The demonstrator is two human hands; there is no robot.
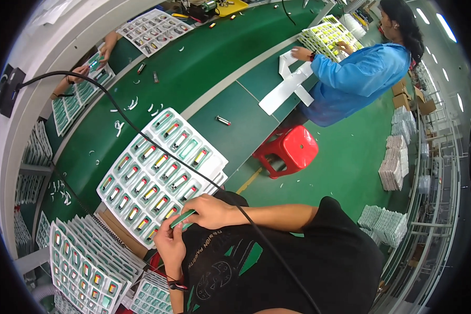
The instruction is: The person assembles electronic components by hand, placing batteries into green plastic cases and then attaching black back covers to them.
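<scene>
A slim green piece (183, 217) is held between my two hands, close in front of my black shirt; its exact kind cannot be made out. My left hand (170, 244), with a dark band at the wrist, pinches its lower end. The fingers of my right hand (210, 210) close on the upper end. Just beyond my hands lies a white moulded tray (217, 162), its pockets filled with small battery-like parts (150, 193) in red, yellow, white and silver. One pocket near its far right side shows only green.
A black cable (180, 157) hangs across the view over the tray. Stacked trays (89, 261) stand at lower left. A red stool (293, 152) and a co-worker in blue (361, 73) are to the right. Another person's hands (107, 47) work at upper left. White scraps litter the green belt (193, 63).
</scene>
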